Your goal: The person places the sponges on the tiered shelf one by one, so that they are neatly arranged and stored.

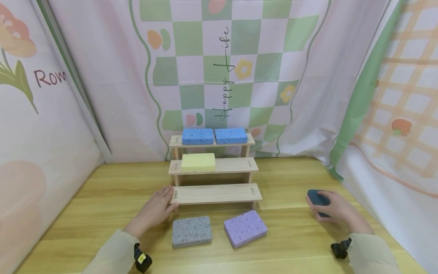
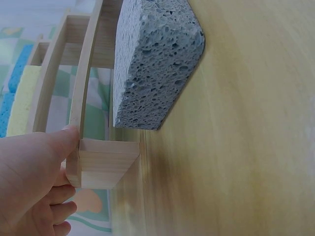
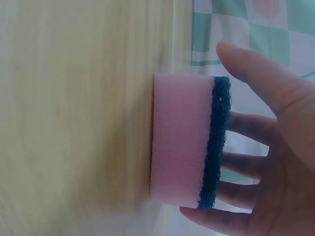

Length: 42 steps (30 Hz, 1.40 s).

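Observation:
My left hand grips the left end of the lowest board of a three-step wooden shelf; the left wrist view shows the thumb on top and fingers curled below. At the right of the table, my right hand is over a pink sponge with a dark green scouring side, which lies scouring side up. The right wrist view shows the thumb apart from it and the fingers extended along its far side; whether they touch it I cannot tell. A grey sponge and a purple sponge lie before the shelf.
Two blue sponges sit side by side on the top step. A yellow sponge rests on the left part of the middle step. Patterned cloth hangs behind and at both sides of the wooden table.

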Motion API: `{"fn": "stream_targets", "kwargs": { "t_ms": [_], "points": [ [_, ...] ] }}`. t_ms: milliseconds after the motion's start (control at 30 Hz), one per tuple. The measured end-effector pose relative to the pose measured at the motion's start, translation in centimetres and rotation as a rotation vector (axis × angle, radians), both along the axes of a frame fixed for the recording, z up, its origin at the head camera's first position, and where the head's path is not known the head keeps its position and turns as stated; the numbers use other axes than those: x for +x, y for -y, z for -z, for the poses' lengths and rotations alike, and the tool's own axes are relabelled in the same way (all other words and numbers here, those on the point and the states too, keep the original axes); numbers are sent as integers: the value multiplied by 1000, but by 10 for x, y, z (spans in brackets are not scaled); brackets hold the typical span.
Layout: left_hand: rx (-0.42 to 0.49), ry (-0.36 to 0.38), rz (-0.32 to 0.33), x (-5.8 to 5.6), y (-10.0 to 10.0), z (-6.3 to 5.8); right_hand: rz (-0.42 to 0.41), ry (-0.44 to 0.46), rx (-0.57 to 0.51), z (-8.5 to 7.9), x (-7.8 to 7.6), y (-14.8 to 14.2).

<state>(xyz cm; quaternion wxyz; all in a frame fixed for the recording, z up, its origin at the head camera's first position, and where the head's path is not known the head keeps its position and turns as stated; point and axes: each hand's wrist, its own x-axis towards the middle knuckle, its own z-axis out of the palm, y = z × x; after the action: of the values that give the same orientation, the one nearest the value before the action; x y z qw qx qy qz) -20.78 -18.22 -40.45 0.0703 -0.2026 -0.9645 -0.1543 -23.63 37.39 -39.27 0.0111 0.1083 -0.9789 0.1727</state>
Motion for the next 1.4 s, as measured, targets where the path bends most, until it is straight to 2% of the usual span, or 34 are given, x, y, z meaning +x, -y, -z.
{"fn": "stream_targets", "kwargs": {
  "t_ms": [167, 533, 1067, 1400],
  "points": [
    [3, 6, -1, 0, 0, 0, -15, 26, -3, 0, 2, -1],
    [4, 14, -2, 1, 0, 0, 7, 85, -49, 1, 2, -4],
    [5, -5, 3, -1, 0, 1, -22, -65, -83, -2, 0, -3],
    [-3, 20, -2, 1, -1, -1, -97, -252, -141, -11, -7, 8]
  ]
}}
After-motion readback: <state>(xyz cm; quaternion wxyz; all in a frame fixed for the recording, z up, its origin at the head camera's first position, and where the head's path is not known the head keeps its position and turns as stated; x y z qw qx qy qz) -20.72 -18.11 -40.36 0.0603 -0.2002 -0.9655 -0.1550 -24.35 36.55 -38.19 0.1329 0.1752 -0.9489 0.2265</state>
